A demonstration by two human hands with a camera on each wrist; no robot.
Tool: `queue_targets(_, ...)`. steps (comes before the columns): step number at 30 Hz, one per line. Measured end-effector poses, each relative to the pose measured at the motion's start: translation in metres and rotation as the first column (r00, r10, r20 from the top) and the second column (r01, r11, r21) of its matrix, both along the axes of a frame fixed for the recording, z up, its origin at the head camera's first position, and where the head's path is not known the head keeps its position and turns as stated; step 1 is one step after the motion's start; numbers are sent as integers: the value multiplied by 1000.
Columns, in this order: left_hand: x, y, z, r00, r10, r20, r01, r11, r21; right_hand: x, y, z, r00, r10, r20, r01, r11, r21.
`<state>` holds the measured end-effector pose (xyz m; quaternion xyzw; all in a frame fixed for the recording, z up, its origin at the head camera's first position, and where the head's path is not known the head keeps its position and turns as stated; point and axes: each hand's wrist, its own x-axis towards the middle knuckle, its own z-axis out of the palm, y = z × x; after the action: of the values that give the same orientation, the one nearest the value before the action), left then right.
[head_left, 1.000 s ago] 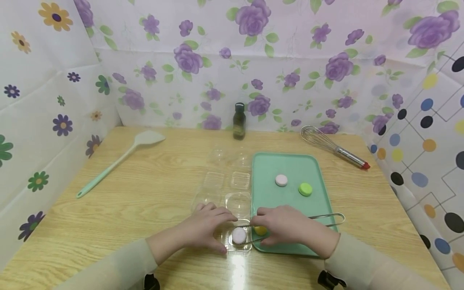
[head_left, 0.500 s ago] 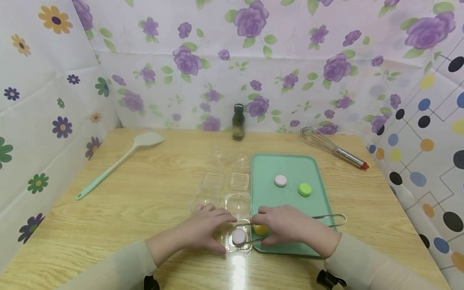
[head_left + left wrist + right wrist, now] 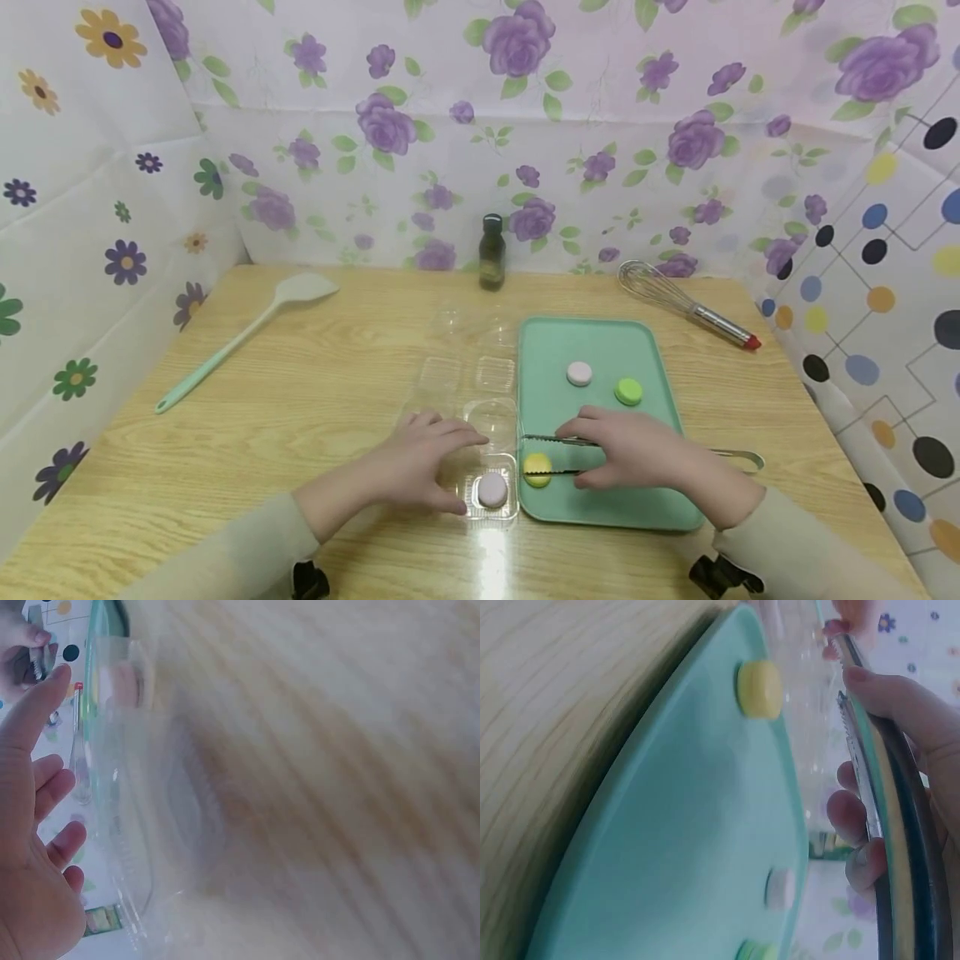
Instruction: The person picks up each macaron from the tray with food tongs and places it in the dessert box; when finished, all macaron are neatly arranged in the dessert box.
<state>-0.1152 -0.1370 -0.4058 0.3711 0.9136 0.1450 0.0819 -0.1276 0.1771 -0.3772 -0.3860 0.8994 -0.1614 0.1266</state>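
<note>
In the head view, my right hand [image 3: 630, 450] grips metal tongs [image 3: 738, 457] above the green tray [image 3: 600, 508]. The tongs' arms stand apart with nothing between them; one serrated tip crosses over the yellow macaron [image 3: 537, 471] at the tray's left edge. A pale lilac macaron [image 3: 492, 490] lies in the nearest cup of the clear plastic container [image 3: 512, 510], left of the tray. My left hand [image 3: 420, 462] is beside that cup, its fingers spread and relaxed, holding nothing. The left wrist view shows its loosely extended fingers [image 3: 56, 784] near the clear plastic.
A pink macaron [image 3: 579, 373] and a green macaron [image 3: 628, 392] lie farther back on the tray. A whisk [image 3: 686, 304] rests behind it to the right. A dark bottle [image 3: 492, 252] stands by the back wall; a spatula [image 3: 247, 342] lies at the left.
My right hand has drawn the tongs rightward, off the lilac macaron and back over the tray. The lilac macaron stays in the cup. My left hand has barely moved.
</note>
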Motion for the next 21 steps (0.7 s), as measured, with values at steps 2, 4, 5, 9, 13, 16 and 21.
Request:
queue_targets(2,-4,0,2,1000,6,0,-6,1000,9,-1,6,-2,1000,-11,2,11,1000,3)
queue_targets(4,-8,-1,5,1000,13,11,-13,1000,23,-2,11,-5,1000,-17,2,17,1000,7)
queue_targets(5,-10,-1,6,1000,18,16,-18,999,29,-2,13,-6,1000,-19,2,19,1000,7)
queue_targets(9,-21,-1,13,998,49,31,-50,998,40,-3,19,-12,1000,-18,3,18,1000,5)
queue_targets(13,-37,-2,15,995,95,30,-96,994,50,-5,22,-18,1000,-12,2,12,1000,11)
queue_targets(16,-50,-2,16,991,128,36,-130,989,67,-5,22,-22,1000,-13,11,13,1000,19)
queue_targets(21,-71,1,20,983,178,38,-180,981,76,-4,21,-27,1000,-7,5,7,1000,29)
